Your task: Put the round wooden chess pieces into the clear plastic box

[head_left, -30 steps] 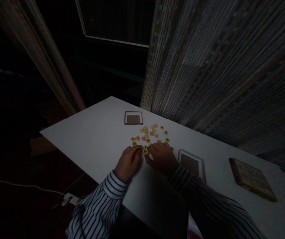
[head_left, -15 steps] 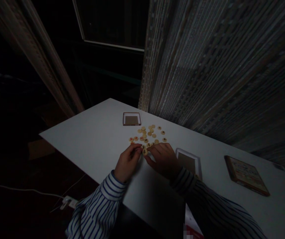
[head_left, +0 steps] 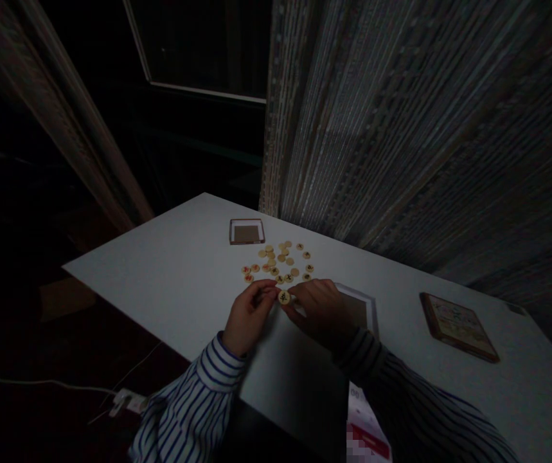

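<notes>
A round, pale wooden Chinese chess piece (head_left: 284, 297) with a black character faces up between my two hands. My left hand (head_left: 249, 316) is closed, its thumb and fingertips pinching at the left side of the piece. From the right, my right hand (head_left: 322, 312) grips it too, thumb below and fingers curled above. Just beyond my fingers lie several loose chess pieces: black-marked ones (head_left: 288, 278) nearest, red-marked ones (head_left: 255, 267) to the left, and blank-faced ones (head_left: 281, 258) farther back, a few overlapping.
On the white table (head_left: 169, 276), a shallow tray (head_left: 262, 233) stands near the far edge. Another tray (head_left: 371, 312) is partly behind my right hand. A flat box with a printed face (head_left: 459, 326) lies at right. Bead-string curtains (head_left: 333, 128) hang along the far edge.
The view has shifted slightly, moving the table's contents left in the picture. The held piece now shows its character more fully and stands apart from the loose ones.
</notes>
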Tool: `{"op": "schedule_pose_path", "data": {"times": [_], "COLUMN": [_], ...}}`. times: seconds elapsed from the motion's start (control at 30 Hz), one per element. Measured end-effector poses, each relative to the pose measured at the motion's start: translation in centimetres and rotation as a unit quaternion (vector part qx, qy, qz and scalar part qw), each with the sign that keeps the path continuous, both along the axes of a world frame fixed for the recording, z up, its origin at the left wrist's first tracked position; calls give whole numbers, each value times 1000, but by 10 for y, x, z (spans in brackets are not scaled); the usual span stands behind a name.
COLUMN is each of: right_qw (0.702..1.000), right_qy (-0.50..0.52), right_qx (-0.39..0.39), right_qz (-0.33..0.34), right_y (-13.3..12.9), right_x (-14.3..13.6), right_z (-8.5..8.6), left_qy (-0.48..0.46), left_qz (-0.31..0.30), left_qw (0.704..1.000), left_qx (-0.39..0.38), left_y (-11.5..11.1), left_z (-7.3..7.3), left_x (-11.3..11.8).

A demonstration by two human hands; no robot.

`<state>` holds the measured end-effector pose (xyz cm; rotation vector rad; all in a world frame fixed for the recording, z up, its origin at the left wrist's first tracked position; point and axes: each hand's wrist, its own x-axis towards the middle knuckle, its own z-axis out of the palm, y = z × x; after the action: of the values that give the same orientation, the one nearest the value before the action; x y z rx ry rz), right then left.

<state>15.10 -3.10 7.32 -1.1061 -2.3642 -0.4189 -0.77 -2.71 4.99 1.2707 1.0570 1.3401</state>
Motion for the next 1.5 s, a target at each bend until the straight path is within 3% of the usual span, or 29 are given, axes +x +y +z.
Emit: {"op": "schedule_pose_path", "data": {"times": [0.23,0.77,1.0,1.5], "right_qw": [999,999,999,999], "right_qy": [18,38,31,41], "right_qx": [33,9,-38,-17], "right_qz": [1,4,-5,8], "right_y": [-8,-17,-21,-26], "right_x": [11,30,36,43], "right_z": [3,-1,-1,-4], "left_qy": [-104,-178,-181,-94], "left_qz": [-14,-89,-95,-103], "left_qw": [993,967,965,984], "left_qx": [-55,-159,-163,-110], "left_y": [-4,-10,-12,-13], "left_z": [0,-4,-4,4], "left_x": [12,24,29,40]}}
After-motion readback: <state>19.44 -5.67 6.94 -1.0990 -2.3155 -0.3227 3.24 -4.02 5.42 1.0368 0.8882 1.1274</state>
